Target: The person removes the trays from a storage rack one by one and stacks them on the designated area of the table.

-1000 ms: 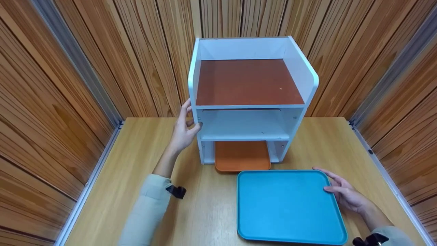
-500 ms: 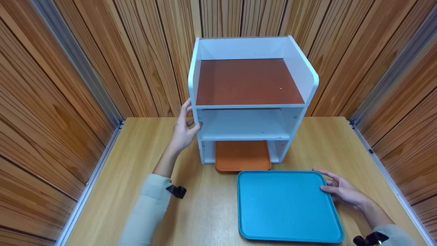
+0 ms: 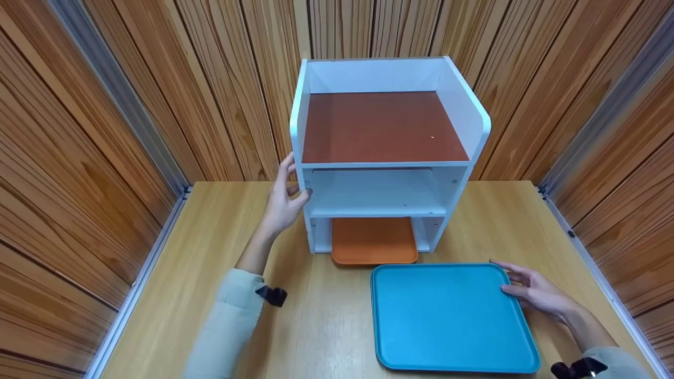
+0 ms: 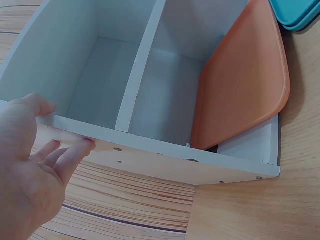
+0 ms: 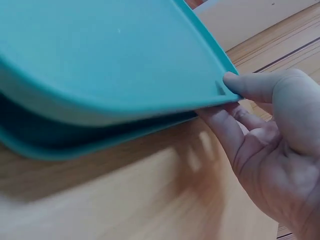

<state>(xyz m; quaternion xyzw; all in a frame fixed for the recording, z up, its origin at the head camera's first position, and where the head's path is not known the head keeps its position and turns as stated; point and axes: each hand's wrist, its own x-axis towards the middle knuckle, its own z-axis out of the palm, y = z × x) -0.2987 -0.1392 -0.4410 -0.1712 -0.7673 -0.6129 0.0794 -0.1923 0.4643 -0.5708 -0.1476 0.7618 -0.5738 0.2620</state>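
Observation:
My left hand (image 3: 284,202) grips the front edge of the left side panel of a white shelf unit (image 3: 376,197); in the left wrist view its thumb is inside the panel and its fingers outside. My right hand (image 3: 539,292) pinches a blue tray (image 3: 455,318) near its far right corner, thumb on the rim and fingers underneath. A second blue tray (image 5: 55,152) shows beneath the upper one in the right wrist view, with a gap between their near edges. An orange tray (image 3: 374,242) sits in the bottom compartment, its front sticking out and, in the left wrist view, tilted.
The unit has a brown top shelf (image 3: 384,126) with raised white sides and a white middle shelf (image 3: 374,202). It stands on a wooden table (image 3: 310,326), close to the wood-patterned back wall (image 3: 342,29). Metal rails (image 3: 142,273) run along the table's sides.
My right hand and the upper blue tray shifted slightly left, then back right. A lower tray's edge now shows at its left side. My left hand and the shelf unit have stayed put.

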